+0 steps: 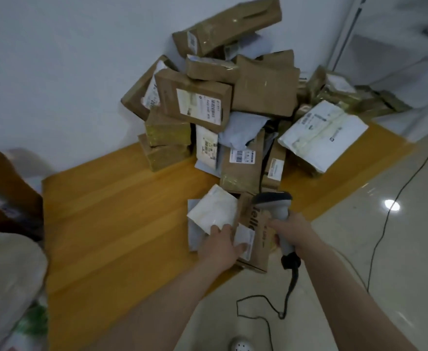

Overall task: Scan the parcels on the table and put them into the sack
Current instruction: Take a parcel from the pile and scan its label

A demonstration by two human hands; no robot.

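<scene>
Dark letters "elle" (start unclear) on the brown box point(257, 219); shipping labels point(199, 107) elsewhere too blurred.

Honey-yellow wood grain on the table point(111, 219). Brown with white labels on the parcel pile point(266, 89). White on one mailer point(324, 133), grey-blue on a soft bag point(243, 129). Grey and black on the scanner point(274, 200).

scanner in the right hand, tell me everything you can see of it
The scanner is a handheld gun-type one in plastic-looking grey and white: dark grey head, pale grip, and a dark base with a black cable trailing to the floor. The right hand holds its grip, with the head tilted toward the parcel pile, above a brown box. Contact with that box is unclear.
</scene>
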